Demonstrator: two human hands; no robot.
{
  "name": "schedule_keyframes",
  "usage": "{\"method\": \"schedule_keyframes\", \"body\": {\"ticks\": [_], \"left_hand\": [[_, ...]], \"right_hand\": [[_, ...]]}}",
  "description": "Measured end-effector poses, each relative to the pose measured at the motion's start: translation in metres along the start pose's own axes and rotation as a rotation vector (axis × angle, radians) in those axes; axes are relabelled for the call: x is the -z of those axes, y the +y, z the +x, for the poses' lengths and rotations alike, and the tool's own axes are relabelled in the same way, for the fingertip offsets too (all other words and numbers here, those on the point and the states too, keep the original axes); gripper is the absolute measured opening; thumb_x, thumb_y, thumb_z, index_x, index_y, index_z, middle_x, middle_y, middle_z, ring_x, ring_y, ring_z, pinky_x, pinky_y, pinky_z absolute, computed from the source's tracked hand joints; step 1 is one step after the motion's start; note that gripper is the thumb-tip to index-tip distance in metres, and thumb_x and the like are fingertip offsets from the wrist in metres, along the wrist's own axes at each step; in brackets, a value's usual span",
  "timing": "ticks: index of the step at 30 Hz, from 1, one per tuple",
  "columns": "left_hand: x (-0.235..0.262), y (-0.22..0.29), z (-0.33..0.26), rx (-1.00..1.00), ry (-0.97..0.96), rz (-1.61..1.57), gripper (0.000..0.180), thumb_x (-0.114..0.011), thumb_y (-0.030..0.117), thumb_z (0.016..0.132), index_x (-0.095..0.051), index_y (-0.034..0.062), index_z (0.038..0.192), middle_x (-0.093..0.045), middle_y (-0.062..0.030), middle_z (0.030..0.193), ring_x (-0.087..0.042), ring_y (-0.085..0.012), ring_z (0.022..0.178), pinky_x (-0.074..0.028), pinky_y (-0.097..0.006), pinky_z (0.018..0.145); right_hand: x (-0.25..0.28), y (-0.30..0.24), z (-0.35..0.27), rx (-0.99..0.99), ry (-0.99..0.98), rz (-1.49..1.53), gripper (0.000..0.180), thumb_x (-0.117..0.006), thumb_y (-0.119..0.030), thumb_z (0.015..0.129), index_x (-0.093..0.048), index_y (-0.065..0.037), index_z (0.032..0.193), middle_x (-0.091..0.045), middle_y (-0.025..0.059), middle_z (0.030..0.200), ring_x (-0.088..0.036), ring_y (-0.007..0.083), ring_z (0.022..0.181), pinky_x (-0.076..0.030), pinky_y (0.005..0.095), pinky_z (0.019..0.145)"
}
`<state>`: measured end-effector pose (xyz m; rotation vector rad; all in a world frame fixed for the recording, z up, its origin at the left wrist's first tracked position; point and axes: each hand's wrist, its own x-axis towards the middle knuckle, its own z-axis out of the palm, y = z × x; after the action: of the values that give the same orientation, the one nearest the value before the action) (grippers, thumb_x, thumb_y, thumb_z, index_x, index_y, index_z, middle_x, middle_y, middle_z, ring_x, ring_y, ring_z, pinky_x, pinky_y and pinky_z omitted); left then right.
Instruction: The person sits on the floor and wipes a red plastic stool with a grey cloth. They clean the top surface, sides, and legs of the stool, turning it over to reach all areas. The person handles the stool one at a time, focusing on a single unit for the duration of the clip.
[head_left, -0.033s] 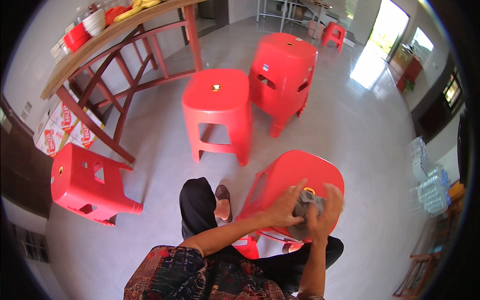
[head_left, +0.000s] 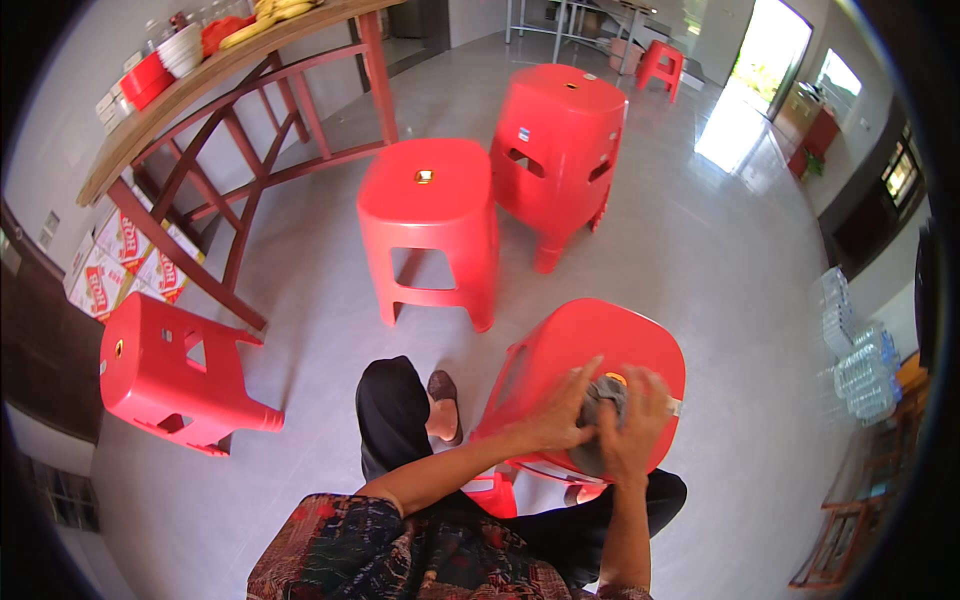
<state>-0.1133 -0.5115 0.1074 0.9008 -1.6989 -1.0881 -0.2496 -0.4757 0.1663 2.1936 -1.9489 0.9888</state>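
- Grey cloth [head_left: 605, 398], crumpled, lies against the seat of the nearest red stool [head_left: 565, 345], close by the small hole in its top, between the person's two hands.
- From where I stand, the left hand [head_left: 560, 416] meets the cloth on its left side, thumb and fingers parted and curved.
- The right hand [head_left: 634, 425] is on the other side, its fingers bent over the cloth's right part; with the blur there, I honestly cannot tell whether either hand grips it or merely presses.
- Black trousers [head_left: 392, 415] show one bent knee left of that stool, a brown shoe [head_left: 446, 405] beside it.
- Another red stool [head_left: 428, 205] stands ahead, near the wooden surface [head_left: 105, 172] carrying bananas [head_left: 262, 30] and white bowls [head_left: 184, 52].
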Motion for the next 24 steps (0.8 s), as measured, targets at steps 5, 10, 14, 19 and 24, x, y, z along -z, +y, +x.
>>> {"method": "schedule_keyframes", "body": {"ticks": [5, 10, 14, 19, 24], "left_hand": [[0.031, -0.003, 0.003, -0.138, -0.07, 0.475, 0.078, -0.07, 0.018, 0.065, -0.041, 0.0101, 0.137, -0.034, -0.0183, 0.138, -0.029, -0.0381, 0.131, -0.025, -0.046, 0.109], [0.038, -0.019, 0.01, -0.094, 0.05, 0.397, 0.072, -0.066, 0.02, 0.07, -0.04, 0.0106, 0.136, -0.032, -0.021, 0.139, -0.03, -0.0386, 0.129, -0.023, -0.05, 0.107], [0.024, -0.033, 0.016, 0.064, 0.251, 0.545, 0.07, -0.067, 0.022, 0.078, -0.036, 0.0058, 0.139, -0.032, -0.0243, 0.137, -0.033, -0.0396, 0.127, -0.028, -0.048, 0.105], [0.026, -0.039, 0.016, 0.126, 0.188, 0.493, 0.08, -0.071, 0.026, 0.079, -0.029, 0.001, 0.142, -0.033, -0.0245, 0.136, -0.038, -0.0408, 0.124, -0.033, -0.044, 0.104], [0.025, -0.04, 0.02, 0.112, 0.156, 0.52, 0.084, -0.073, 0.027, 0.078, -0.026, -0.0021, 0.142, -0.034, -0.0236, 0.136, -0.039, -0.0398, 0.124, -0.035, -0.043, 0.103]], "right_hand": [[-0.041, 0.018, -0.03, 0.009, -0.159, -0.139, 0.057, -0.061, -0.039, 0.081, -0.052, -0.014, 0.131, -0.045, 0.017, 0.135, -0.037, 0.0377, 0.127, -0.025, 0.0521, 0.1], [-0.048, 0.011, -0.003, -0.029, -0.242, -0.161, 0.063, -0.061, -0.046, 0.081, -0.047, -0.023, 0.137, -0.04, 0.0168, 0.141, -0.029, 0.0443, 0.132, -0.022, 0.0621, 0.097], [-0.077, 0.031, 0.034, -0.049, -0.208, -0.208, 0.063, -0.061, -0.048, 0.08, -0.046, -0.026, 0.138, -0.038, 0.0136, 0.145, -0.027, 0.0431, 0.134, -0.022, 0.0641, 0.097], [-0.101, 0.06, 0.085, -0.096, -0.172, -0.251, 0.063, -0.061, -0.05, 0.079, -0.048, -0.026, 0.135, -0.041, 0.01, 0.143, -0.03, 0.0397, 0.134, -0.022, 0.0665, 0.098], [-0.123, 0.098, 0.156, -0.318, -0.397, -0.228, 0.05, -0.055, -0.054, 0.08, -0.064, -0.022, 0.118, -0.061, 0.01, 0.12, -0.055, 0.0324, 0.115, -0.037, 0.0587, 0.092]]}}
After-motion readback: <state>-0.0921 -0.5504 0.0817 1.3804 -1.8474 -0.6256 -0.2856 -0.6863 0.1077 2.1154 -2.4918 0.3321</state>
